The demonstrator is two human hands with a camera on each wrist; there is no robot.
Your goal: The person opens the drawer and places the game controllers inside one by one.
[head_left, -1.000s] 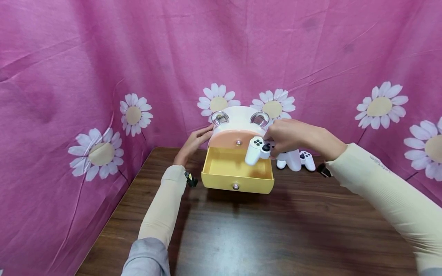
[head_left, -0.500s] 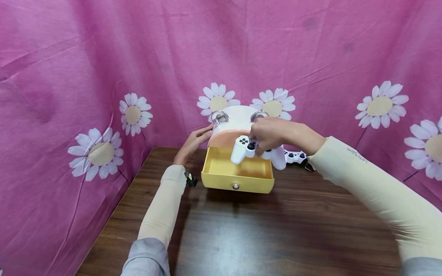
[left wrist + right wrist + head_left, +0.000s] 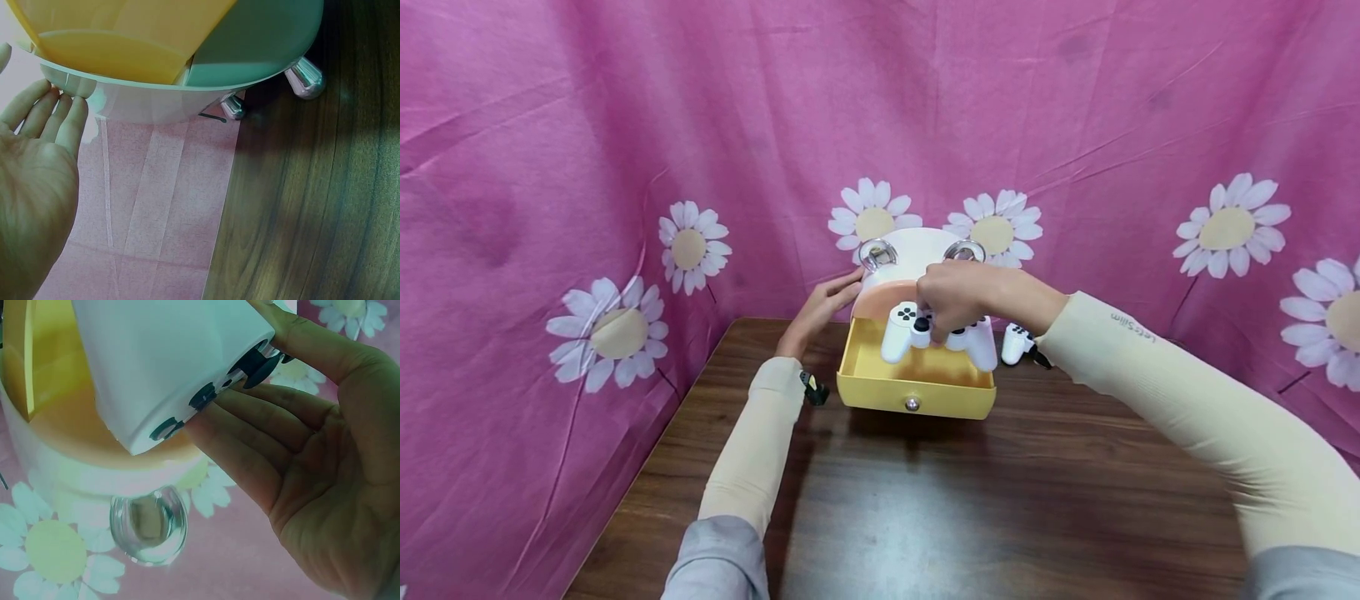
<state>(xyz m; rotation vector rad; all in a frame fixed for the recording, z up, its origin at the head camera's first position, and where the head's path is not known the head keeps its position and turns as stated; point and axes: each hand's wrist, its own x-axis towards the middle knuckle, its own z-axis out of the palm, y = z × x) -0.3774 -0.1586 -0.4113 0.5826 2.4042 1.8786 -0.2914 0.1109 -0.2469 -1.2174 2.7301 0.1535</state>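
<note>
In the head view, a white game controller [image 3: 897,335] hangs over the pulled-out yellow drawer [image 3: 917,398]. My right hand [image 3: 958,292] grips its middle from above. The right wrist view shows the white controller body [image 3: 162,362] between the thumb and fingers, its dark sticks towards the palm. The drawer belongs to a small rounded cabinet [image 3: 917,250] with a white top and two clear ear-like rings. My left hand [image 3: 823,312] rests on the cabinet's left side. In the left wrist view, its fairly straight fingertips [image 3: 78,115] touch the white shell.
Partly behind the right wrist, another white controller [image 3: 1015,343] lies on the brown wooden table [image 3: 925,500]. A pink curtain [image 3: 925,108] with daisies hangs close behind the cabinet. An orange upper drawer front [image 3: 880,298] sits above the yellow drawer.
My right hand has carried the controller leftward, from the drawer's right side to over its middle. My left hand has stayed against the cabinet.
</note>
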